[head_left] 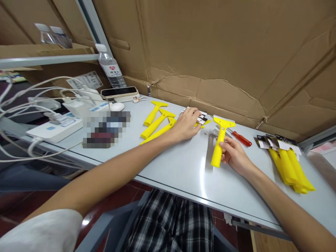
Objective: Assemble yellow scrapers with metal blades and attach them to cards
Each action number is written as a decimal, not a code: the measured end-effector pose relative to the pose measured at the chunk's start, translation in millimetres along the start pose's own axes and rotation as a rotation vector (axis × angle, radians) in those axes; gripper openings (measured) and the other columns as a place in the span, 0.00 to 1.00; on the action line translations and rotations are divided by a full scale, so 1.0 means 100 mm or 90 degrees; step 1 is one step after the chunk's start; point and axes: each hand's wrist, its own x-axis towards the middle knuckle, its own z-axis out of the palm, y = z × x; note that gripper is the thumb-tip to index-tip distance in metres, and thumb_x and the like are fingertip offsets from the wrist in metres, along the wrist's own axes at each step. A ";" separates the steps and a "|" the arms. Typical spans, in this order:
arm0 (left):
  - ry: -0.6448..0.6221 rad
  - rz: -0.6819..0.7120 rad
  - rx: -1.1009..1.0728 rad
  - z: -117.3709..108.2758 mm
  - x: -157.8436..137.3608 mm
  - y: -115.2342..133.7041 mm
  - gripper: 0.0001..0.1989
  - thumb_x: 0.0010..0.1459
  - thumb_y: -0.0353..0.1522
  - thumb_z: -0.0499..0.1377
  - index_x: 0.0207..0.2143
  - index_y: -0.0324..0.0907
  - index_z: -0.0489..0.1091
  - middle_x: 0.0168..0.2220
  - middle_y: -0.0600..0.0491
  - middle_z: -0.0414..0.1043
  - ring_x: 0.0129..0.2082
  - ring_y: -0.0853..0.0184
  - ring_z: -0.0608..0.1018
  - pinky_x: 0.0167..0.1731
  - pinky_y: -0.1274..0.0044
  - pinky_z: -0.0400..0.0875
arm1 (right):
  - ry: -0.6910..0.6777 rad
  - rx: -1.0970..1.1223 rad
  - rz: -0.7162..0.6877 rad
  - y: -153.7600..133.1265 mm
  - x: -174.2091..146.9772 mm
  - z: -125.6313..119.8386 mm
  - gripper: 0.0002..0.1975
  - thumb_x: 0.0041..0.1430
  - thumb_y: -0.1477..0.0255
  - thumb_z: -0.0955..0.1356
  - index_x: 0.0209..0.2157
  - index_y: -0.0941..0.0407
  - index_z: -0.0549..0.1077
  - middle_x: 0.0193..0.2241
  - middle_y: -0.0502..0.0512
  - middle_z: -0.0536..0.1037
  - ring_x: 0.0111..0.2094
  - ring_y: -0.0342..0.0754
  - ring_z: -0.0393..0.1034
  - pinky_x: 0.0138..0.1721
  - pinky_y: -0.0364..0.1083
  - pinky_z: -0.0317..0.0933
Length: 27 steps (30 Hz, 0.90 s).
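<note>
My right hand (236,154) grips a yellow scraper (217,150) by its handle, held upright above the table with its wide head at the top. My left hand (187,125) rests over a small pile of black-and-white cards (202,118), thumb and fingers apart and curved around them; the fingertips are partly hidden. Left of that hand lie several more yellow scrapers (159,125), one partly covered by my forearm. Small metal screws (214,135) sit just behind the held scraper, close to a screwdriver with a red handle (242,139).
Several yellow scrapers with cards attached (290,164) are bunched at the right. A white power strip (55,128) with tangled cables, a phone (119,92) and a water bottle (111,68) occupy the left. A cardboard wall (204,52) rises along the table's back edge.
</note>
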 end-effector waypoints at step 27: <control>0.011 -0.308 -0.061 0.12 0.92 -0.78 0.23 0.50 0.40 0.72 0.46 0.40 0.76 0.50 0.34 0.80 0.55 0.46 0.78 0.56 0.58 0.68 | -0.041 -0.001 -0.036 0.06 0.03 -0.01 0.28 0.52 0.54 0.77 0.43 0.57 0.68 0.25 0.46 0.67 0.20 0.37 0.61 0.20 0.40 0.60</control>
